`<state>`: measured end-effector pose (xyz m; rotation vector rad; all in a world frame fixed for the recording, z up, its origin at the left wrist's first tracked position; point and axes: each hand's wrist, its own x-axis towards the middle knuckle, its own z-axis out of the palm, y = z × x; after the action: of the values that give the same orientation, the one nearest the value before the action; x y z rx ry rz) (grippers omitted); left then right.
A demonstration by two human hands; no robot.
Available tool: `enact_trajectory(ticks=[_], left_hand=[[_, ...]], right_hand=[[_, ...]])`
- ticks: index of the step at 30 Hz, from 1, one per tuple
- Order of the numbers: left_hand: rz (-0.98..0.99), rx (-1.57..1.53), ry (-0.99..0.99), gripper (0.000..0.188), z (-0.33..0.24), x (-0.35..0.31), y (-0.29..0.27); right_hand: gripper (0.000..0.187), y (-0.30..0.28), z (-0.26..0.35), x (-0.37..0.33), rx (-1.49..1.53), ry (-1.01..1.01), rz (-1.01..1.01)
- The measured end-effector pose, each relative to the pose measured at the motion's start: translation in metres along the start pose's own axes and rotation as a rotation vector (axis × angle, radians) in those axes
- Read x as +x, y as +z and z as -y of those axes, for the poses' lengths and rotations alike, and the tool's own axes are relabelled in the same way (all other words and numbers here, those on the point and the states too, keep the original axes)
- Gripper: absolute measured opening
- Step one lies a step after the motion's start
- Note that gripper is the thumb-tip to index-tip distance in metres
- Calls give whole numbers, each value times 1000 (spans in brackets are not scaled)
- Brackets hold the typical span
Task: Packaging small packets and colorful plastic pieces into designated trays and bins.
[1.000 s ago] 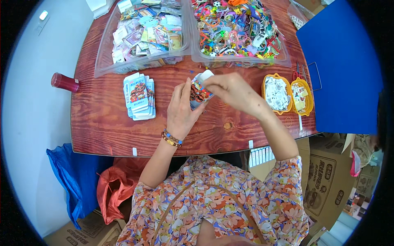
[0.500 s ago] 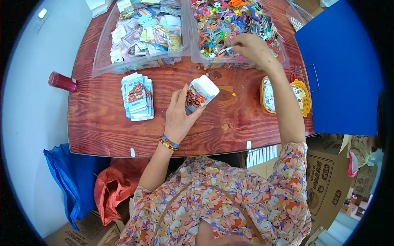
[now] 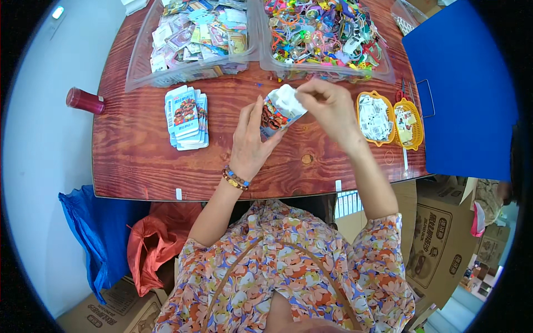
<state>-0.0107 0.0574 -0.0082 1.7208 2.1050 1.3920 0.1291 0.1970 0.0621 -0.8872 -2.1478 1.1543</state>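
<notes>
Fingers (image 3: 256, 114) flank the printed box (image 3: 273, 116): left of it lies a stack of cartons (image 3: 186, 119); at its left side, the left hand (image 3: 251, 145) wraps it; at its white opening, the right hand (image 3: 331, 108) has fingertips narrow, though blur hides whether they pinch anything; right of it sit yellow baskets (image 3: 380, 144). Filling or flap-tucking seems in hand; the next move likely calls for a steady box.

Held carton (image 3: 272, 117): 1, the landmark
Hands (image 3: 250, 139): 2, at the carton
Bead bracelets (image 3: 236, 178): 2, nearer than carton
Stack (image 3: 186, 119): 1, left of carton; overlapped, pieces uncountable
Red jar (image 3: 85, 101): 1, far left of carton
Clear tubs (image 3: 333, 72): 2, beyond carton
Yellow baskets (image 3: 379, 143): 2, right of carton
Bags (image 3: 102, 230): 2, nearer and left of carton
</notes>
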Motion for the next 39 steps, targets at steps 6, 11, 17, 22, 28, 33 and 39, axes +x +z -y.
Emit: enact_trajectory(ticks=[6,11,17,22,28,33,39], left_hand=[[2,-22,-4,83,-5,-3,-3],[13,-18,9,83,-10,-3,0],[64,-46,20,81,-11,-5,2],[67,-46,43,81,-17,-2,10],[105,-69,59,81,-20,-2,19],[146,-92,100,84,-21,-3,24],[157,-59,58,88,-21,-9,24]], right_hand=[[16,6,11,-32,-516,-265,11],[19,-6,13,-37,-554,-338,4],[22,-3,-9,-48,-385,-370,118],[22,-16,-14,-56,-516,-403,-41],[22,-23,-22,-67,-512,-443,-40],[23,-23,-29,-70,-447,-453,-107],[14,-45,-40,-64,-345,-477,-85]])
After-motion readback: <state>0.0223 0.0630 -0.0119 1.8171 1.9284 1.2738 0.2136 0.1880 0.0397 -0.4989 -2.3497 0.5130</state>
